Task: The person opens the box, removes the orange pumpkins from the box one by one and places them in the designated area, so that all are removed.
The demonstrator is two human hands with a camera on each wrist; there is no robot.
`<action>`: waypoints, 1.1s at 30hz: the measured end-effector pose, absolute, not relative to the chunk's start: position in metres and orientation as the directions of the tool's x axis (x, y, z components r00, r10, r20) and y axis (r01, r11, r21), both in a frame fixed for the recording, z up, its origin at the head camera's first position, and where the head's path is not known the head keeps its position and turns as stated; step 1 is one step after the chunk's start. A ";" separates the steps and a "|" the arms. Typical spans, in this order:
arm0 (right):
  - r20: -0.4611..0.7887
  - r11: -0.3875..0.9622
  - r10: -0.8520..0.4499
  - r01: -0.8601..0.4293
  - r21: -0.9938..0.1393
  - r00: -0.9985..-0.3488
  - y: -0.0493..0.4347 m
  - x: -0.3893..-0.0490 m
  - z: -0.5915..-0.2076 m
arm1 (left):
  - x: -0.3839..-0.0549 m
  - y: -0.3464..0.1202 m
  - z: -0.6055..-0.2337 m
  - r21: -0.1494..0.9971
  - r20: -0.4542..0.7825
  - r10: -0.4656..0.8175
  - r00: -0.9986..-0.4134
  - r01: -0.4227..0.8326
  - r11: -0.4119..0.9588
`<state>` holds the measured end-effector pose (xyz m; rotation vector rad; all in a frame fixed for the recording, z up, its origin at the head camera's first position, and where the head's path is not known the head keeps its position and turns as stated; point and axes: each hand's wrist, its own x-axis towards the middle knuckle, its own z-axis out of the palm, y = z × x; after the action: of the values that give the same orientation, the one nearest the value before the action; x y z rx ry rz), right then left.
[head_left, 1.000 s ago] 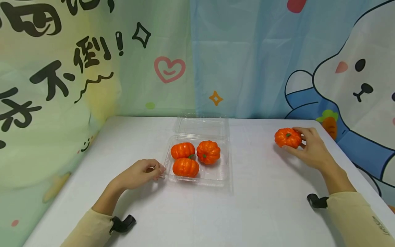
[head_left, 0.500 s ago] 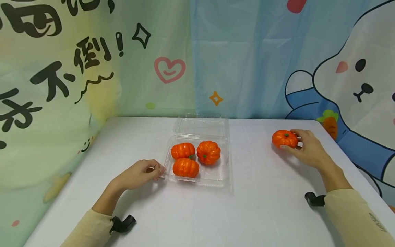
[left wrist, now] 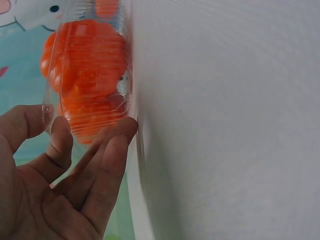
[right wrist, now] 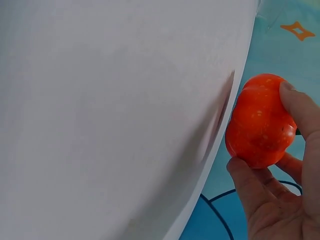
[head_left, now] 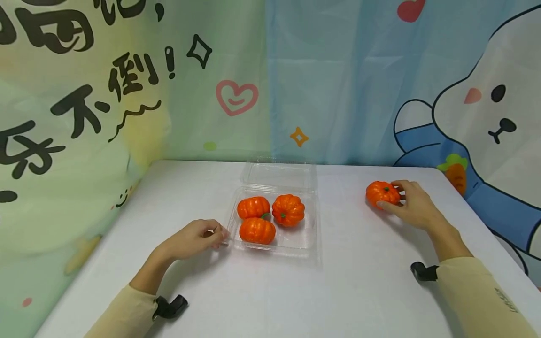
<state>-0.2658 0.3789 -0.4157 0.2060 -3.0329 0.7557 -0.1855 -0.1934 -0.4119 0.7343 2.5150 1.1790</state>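
Cartoon backdrop (head_left: 329, 84) behind a white tabletop (head_left: 279, 295); its black characters (head_left: 79, 117) include 不 and 倒!, others cut off. Print on the right sleeve (head_left: 486, 293) too blurred to read. Clear plastic box (head_left: 296, 240) sits mid-tabletop, lid (head_left: 279, 174) open toward the back edge, three orange pumpkins (head_left: 288, 210) inside. Left hand (head_left: 196, 238) pinches the box rim near its front left corner. Right hand (head_left: 414, 205) grips a fourth pumpkin (head_left: 380, 192) between thumb and fingers, near the tabletop's back right corner; can't tell whether it touches down.
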 end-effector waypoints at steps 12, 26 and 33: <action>0.010 0.883 -0.134 -0.124 -0.453 -0.991 0.374 -0.268 -0.419 | -0.184 -0.192 -0.414 0.769 -0.028 0.553 -0.832 0.336 0.544; 0.042 0.887 -0.121 -0.127 -0.444 -0.992 0.365 -0.268 -0.414 | -0.185 -0.193 -0.412 0.766 -0.042 0.540 -0.841 0.320 0.558; 0.130 0.883 -0.129 -0.174 -0.436 -0.983 0.351 -0.266 -0.404 | -0.185 -0.194 -0.410 0.768 -0.035 0.550 -0.834 0.329 0.549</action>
<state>-0.2659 0.3510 -0.4043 0.2385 -2.9537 0.6976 -0.1846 -0.1938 -0.4096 0.7320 2.5153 1.1632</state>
